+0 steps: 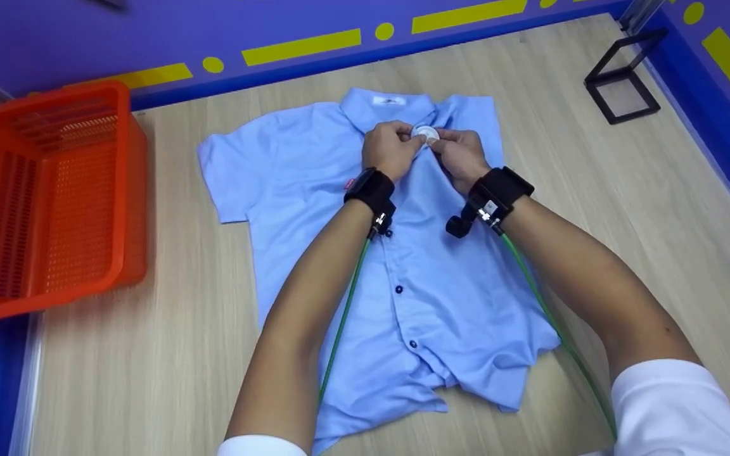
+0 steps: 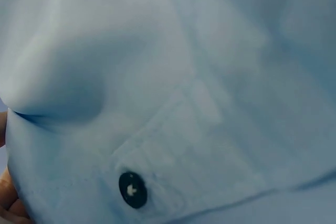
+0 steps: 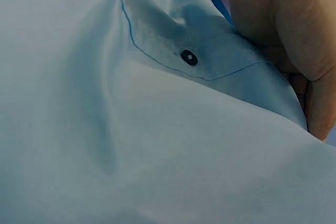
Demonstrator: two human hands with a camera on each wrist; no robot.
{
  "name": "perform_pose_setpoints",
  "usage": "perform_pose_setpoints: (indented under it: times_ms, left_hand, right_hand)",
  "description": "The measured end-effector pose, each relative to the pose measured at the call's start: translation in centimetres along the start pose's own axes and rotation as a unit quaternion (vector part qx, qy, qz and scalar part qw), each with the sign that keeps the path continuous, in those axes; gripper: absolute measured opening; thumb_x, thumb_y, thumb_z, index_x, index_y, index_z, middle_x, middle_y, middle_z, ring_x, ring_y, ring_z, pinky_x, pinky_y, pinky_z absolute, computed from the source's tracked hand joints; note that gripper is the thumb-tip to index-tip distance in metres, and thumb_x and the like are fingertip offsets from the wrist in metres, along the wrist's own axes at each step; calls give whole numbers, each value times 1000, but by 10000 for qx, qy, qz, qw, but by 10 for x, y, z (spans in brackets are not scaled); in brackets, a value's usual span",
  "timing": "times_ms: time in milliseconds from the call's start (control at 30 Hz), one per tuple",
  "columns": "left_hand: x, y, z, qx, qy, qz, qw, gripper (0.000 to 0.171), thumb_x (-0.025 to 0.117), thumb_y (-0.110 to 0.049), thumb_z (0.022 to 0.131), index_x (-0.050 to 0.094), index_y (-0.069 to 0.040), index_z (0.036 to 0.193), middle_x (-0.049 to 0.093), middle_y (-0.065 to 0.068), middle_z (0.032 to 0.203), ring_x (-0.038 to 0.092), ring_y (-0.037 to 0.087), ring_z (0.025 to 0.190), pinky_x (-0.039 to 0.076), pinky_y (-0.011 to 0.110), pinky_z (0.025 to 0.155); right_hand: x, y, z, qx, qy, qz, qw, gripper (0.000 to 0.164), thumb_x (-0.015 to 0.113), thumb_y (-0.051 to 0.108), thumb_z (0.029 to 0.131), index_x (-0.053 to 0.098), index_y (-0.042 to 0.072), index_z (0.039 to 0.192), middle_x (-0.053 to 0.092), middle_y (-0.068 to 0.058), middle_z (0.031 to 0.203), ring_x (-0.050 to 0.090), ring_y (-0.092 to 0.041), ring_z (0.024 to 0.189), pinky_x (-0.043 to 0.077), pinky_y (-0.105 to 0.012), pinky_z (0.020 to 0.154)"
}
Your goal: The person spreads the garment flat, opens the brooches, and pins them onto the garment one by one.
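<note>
A light blue short-sleeved shirt (image 1: 320, 164) lies front up, its collar toward the far wall. Near the collar, a small round white badge (image 1: 427, 133) shows between both hands. From its left side, my left hand (image 1: 390, 151) pinches the badge along with shirt cloth. Opposite it, my right hand (image 1: 463, 157) pinches the badge's other edge and the cloth, which is drawn up in folds. The left wrist view has only some fingers (image 2: 7, 195) and a dark button (image 2: 133, 189). Cloth runs into my right hand in the right wrist view; its fingertips are hidden there.
An orange plastic basket (image 1: 134, 209) stands at the left on the wooden table (image 1: 200, 354). At the far right corner is a black open frame stand (image 1: 621, 118). Blue walls border the table. Green cables (image 1: 346, 304) trail from both wrists across the shirt.
</note>
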State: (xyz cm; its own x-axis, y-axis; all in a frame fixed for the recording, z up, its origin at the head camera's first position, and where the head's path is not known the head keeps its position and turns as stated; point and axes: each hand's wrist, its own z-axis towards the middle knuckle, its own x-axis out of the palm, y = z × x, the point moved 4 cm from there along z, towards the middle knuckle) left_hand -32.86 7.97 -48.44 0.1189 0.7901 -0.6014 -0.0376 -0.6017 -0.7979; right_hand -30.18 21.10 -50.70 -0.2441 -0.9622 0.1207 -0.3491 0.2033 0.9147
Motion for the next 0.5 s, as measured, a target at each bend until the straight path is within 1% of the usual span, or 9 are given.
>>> perform_pose_setpoints:
  times_ms: [133, 367, 500]
  left_hand:
    - [0, 0, 0, 36, 2, -6, 10000, 23, 70, -32, 81, 73, -14, 96, 66, -6, 81, 58, 7, 76, 42, 21, 69]
    - [0, 0, 0, 52, 3, -78, 10000, 23, 69, -32, 83, 72, -14, 96, 65, -6, 81, 57, 8, 75, 42, 21, 69]
    - [-1, 1, 0, 44, -10, -80, 10000, 24, 69, -32, 83, 72, -14, 97, 65, -5, 82, 57, 8, 75, 42, 21, 69]
  right_hand:
    - [1, -1, -1, 12, 48, 171, 9998, 26, 53, -3, 88, 60, -12, 112, 61, -10, 98, 56, -16, 90, 47, -23, 74]
    - [2, -2, -1, 107, 133, 353, 9992, 28, 51, -4, 90, 58, -12, 115, 60, -13, 104, 54, -16, 96, 47, -23, 76]
    - [1, -3, -1, 159, 233, 463, 9985, 28, 51, -1, 91, 57, -11, 116, 60, -13, 108, 54, -16, 98, 47, -23, 76]
